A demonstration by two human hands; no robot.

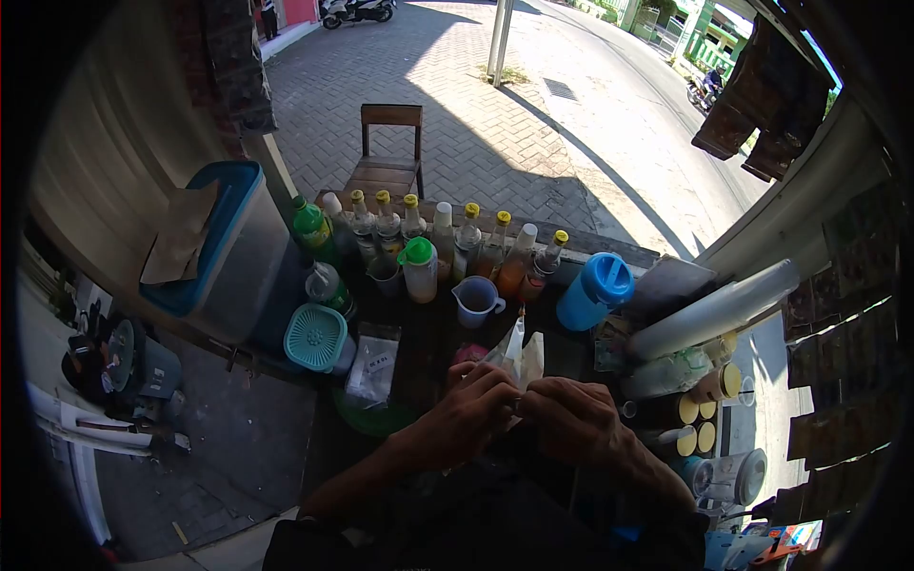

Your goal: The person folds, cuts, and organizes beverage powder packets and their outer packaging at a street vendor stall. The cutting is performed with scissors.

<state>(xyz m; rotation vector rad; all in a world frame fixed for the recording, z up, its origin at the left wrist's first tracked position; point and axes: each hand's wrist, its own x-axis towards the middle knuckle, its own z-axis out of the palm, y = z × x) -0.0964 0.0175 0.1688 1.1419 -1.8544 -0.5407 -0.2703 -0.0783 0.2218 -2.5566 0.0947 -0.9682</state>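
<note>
My left hand [481, 404] and my right hand [571, 414] meet over the table, fingers bent and pinched together. What the fingertips hold is small and mostly hidden, so I cannot tell what it is. Just beyond them is a pale, thin sheet-like piece [533, 356], overlapped by the fingers in this view. A narrow, bright white strip [515, 341] points away from me beside it. Left of these, close to my left hand, lies something pink [469, 353]. A measuring jug [478, 303] with a handle stands farther back.
Several yellow-capped bottles [467, 238] line the far edge, with a green-lidded bottle [418, 270] in front. A blue pitcher [595, 292] and a plastic roll [719, 309] stand right. A green basket [316, 338], a packet of clear bags [373, 366] and a large bin [233, 257] are left.
</note>
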